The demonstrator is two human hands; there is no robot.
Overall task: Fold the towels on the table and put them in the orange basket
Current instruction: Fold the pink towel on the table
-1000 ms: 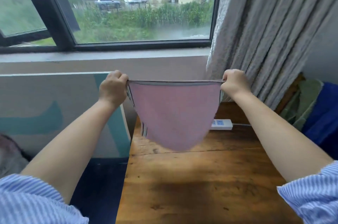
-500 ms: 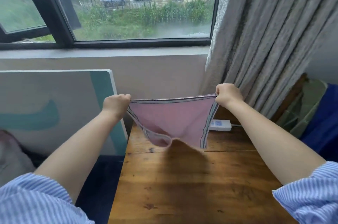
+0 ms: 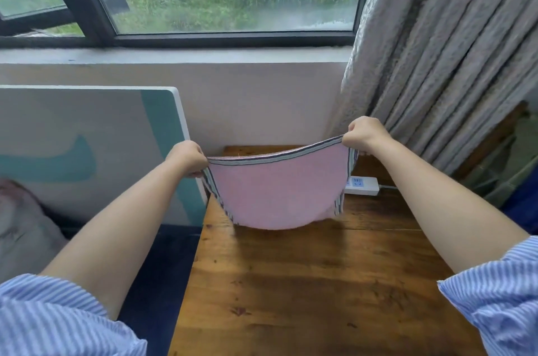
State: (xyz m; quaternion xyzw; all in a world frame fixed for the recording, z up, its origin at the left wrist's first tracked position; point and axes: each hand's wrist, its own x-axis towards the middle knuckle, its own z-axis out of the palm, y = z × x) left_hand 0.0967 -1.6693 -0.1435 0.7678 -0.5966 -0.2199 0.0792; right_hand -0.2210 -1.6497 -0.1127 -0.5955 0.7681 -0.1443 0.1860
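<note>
**A:** Pink towel [image 3: 276,189], status? Start at the hands.

**B:** Left hand [image 3: 186,158] and right hand [image 3: 362,134] each pinch a top corner, fingers curled tight. Towel hangs between them over the far end of the wooden table [image 3: 291,283], bottom edge about touching the top.

**A:** Orientation?

**B:** Long axis left-right, striped hem up, right corner higher, middle sagging.

**A:** Fix?

**B:** Level the corners, pull taut, lay flat before folding. Orange basket not in view.

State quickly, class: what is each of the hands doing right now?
Left hand: closed, gripping the pink towel's left corner.
Right hand: closed, gripping its right corner.
</note>
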